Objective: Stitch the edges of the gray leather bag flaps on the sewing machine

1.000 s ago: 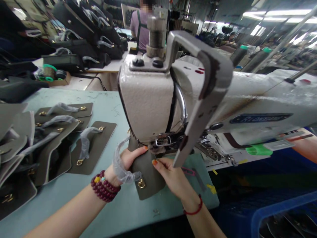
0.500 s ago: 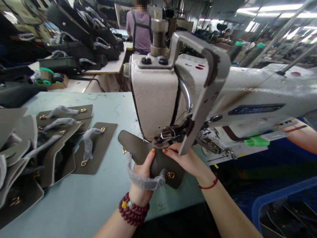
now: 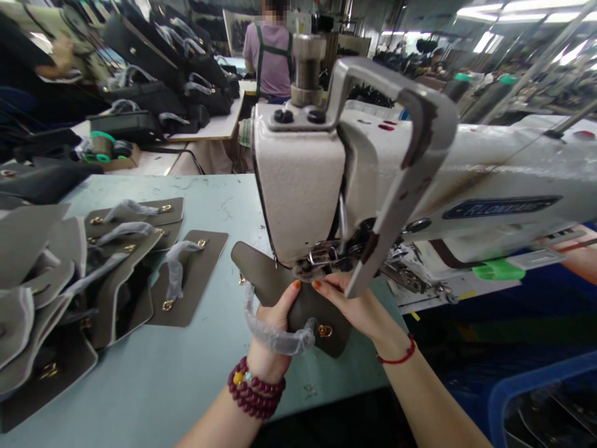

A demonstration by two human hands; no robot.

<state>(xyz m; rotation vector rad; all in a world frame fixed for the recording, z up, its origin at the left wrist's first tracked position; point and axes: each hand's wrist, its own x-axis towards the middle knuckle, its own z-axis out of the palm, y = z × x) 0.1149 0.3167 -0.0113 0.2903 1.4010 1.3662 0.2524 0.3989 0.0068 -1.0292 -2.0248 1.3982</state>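
A grey-brown bag panel [image 3: 261, 274] lies under the presser-foot area of a white sewing machine [image 3: 298, 186]. Its plastic-wrapped handle [image 3: 275, 339] loops over my left wrist, and a gold ring fitting [image 3: 325, 331] shows at one end. My left hand [image 3: 276, 317] grips the panel through the handle, thumb on top near the foot. On the right side of the panel, my right hand [image 3: 359, 305] pinches the edge, its fingertips close to the left thumb. Both hands' lower fingers are partly hidden. The needle point is hidden behind the machine's metal parts.
Several similar panels with wrapped handles [image 3: 175, 270] are spread and piled on the pale table [image 3: 200, 373] at left. A blue crate [image 3: 497, 398] stands at lower right. A bent metal guard [image 3: 401, 155] hangs close above my right hand. Behind, a person [image 3: 269, 59] stands near black bags [image 3: 140, 99].
The whole view has shifted slightly, so things sit a little farther right. Both hands keep their hold on the panel at the machine. A shiny lever on the machine head sits lower.
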